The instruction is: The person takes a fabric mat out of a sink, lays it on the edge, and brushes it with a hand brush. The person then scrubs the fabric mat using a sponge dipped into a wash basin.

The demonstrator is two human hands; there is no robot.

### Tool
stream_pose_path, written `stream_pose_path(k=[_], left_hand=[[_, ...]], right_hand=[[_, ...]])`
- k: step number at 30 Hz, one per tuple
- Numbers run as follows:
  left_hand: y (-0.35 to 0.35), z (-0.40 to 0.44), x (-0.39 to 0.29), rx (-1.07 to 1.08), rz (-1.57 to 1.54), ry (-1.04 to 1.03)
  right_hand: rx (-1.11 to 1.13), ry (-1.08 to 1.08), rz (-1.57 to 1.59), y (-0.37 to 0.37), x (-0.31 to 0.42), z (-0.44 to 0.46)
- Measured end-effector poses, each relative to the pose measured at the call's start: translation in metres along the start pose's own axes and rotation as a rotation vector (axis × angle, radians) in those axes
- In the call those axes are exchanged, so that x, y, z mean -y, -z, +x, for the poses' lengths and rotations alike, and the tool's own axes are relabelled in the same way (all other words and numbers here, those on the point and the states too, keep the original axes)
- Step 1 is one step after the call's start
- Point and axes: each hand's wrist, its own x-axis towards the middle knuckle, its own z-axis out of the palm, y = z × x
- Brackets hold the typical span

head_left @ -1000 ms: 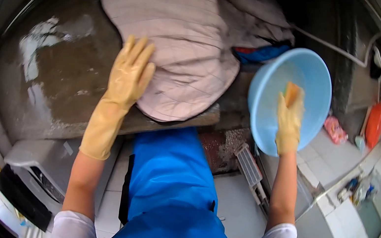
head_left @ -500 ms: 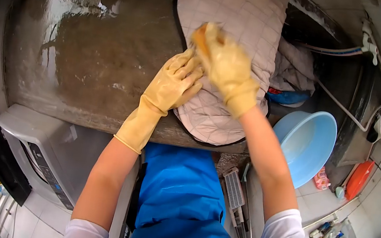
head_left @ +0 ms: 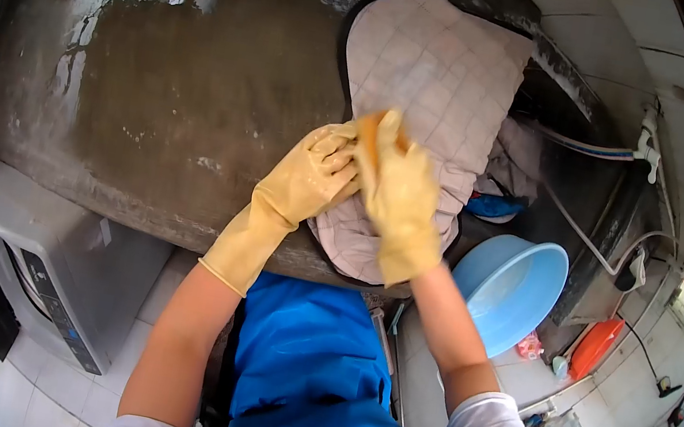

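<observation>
A pinkish-beige quilted mat [head_left: 437,63] with dark edging lies on the wet dark slab [head_left: 234,44]. My right hand [head_left: 403,192], in a yellow rubber glove, grips an orange-brown scrubbing brush [head_left: 368,142] against the mat; motion blurs it a little, and the bristles are hidden. Beside it, my left hand [head_left: 313,171], gloved alike, has its fingers curled over the mat's left edge and holds it down. Between the two hands the cloth is bunched into folds.
To the right stands a light blue basin [head_left: 516,299], with a tap [head_left: 650,146] and hoses above it. A grey washing machine [head_left: 76,252] is at lower left. An orange-red dustpan [head_left: 596,348] rests near the right wall.
My right hand has drawn the brush down the mat, nearer to me. My left hand still holds the edge. The whole view has shifted slightly with my head.
</observation>
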Motion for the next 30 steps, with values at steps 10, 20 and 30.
stream_pose_path(k=[10,20,30], left_hand=[[0.003,-0.006,-0.011,0.005,-0.036,0.002],[0.005,0.003,-0.007,0.002,-0.078,0.022],[0.007,0.002,-0.009,0.026,-0.089,0.060]], right_hand=[[-0.010,-0.121,-0.242,-0.015,-0.026,0.033],[-0.001,-0.138,-0.272,-0.011,-0.043,0.051],[0.057,-0.251,-0.266,0.010,-0.008,0.043]])
